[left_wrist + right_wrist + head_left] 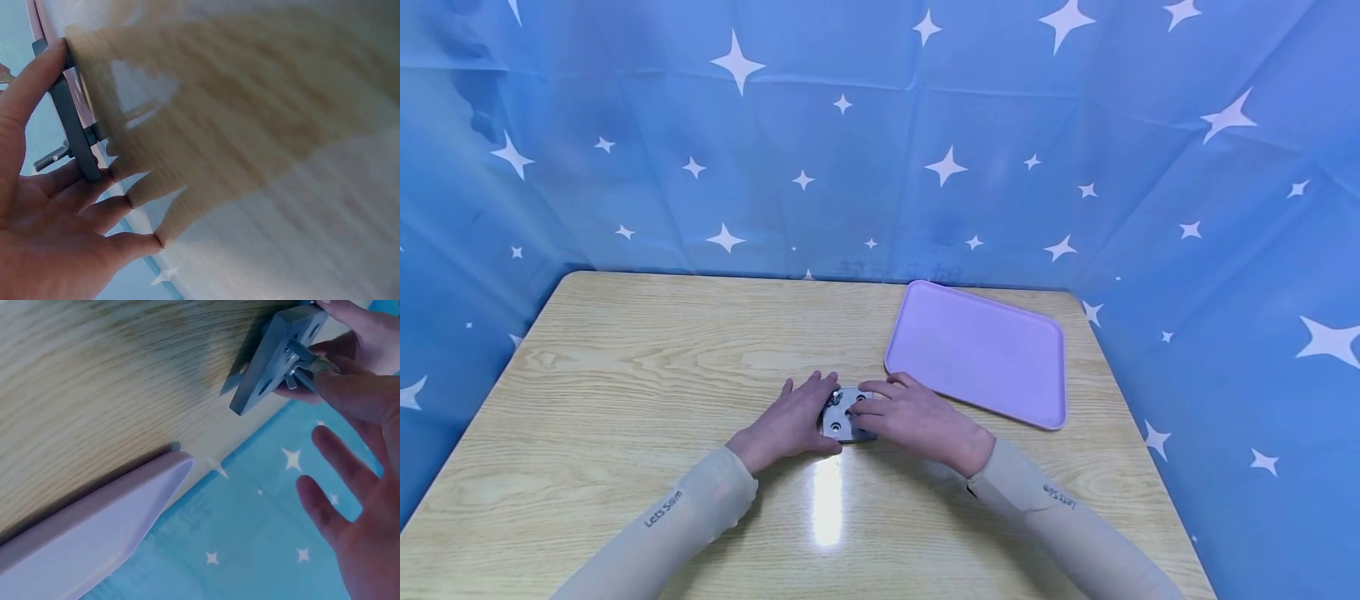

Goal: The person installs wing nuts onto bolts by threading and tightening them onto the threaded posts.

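A grey metal plate (842, 414) with several round holes is at the middle of the table. My left hand (793, 419) holds it by opposite edges, thumb (47, 69) on one side and fingers on the other. In the left wrist view a threaded bolt with a wing nut (56, 154) sticks out from the plate's face. My right hand (917, 417) is over the plate's right part. Its thumb and forefinger pinch a small brassy metal fastener (323, 364) at the plate's face; its exact kind is partly hidden. The other fingers (337, 462) are spread.
A shallow purple tray (981, 354) lies at the back right of the wooden table (647, 350), close to my right hand. A blue curtain with white stars (880, 142) hangs behind the table and at its sides.
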Tool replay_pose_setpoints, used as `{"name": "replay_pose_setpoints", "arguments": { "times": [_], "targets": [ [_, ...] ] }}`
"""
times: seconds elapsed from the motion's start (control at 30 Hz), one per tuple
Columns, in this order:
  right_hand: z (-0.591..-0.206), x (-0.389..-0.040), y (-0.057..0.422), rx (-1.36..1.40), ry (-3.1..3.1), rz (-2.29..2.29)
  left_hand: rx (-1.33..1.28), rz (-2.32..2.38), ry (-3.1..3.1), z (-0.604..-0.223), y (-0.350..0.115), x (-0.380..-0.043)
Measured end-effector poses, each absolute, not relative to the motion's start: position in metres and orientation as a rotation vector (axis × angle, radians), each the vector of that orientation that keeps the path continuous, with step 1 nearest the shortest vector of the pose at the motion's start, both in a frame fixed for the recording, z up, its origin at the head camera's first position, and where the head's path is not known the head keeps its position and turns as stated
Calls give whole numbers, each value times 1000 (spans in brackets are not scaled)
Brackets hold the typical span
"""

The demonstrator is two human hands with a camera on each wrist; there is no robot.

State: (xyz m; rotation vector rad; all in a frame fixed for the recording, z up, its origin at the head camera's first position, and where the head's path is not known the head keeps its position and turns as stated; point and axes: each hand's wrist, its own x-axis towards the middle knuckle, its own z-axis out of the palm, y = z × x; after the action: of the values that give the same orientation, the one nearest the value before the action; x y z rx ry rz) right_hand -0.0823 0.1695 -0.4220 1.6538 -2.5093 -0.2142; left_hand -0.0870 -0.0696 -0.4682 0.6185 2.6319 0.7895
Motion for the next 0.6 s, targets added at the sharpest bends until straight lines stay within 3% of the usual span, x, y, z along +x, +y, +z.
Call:
{"name": "replay_pose_setpoints", "arguments": {
  "times": [0.27, 0.6],
  "targets": [
    [-430, -84, 165, 1542, -2457, -178, 610, 797, 2623, -468, -70, -87],
    [-449, -77, 151, 1195, -2529, -60, 623, 808, 2632, -470, -71, -86]
  ]
}}
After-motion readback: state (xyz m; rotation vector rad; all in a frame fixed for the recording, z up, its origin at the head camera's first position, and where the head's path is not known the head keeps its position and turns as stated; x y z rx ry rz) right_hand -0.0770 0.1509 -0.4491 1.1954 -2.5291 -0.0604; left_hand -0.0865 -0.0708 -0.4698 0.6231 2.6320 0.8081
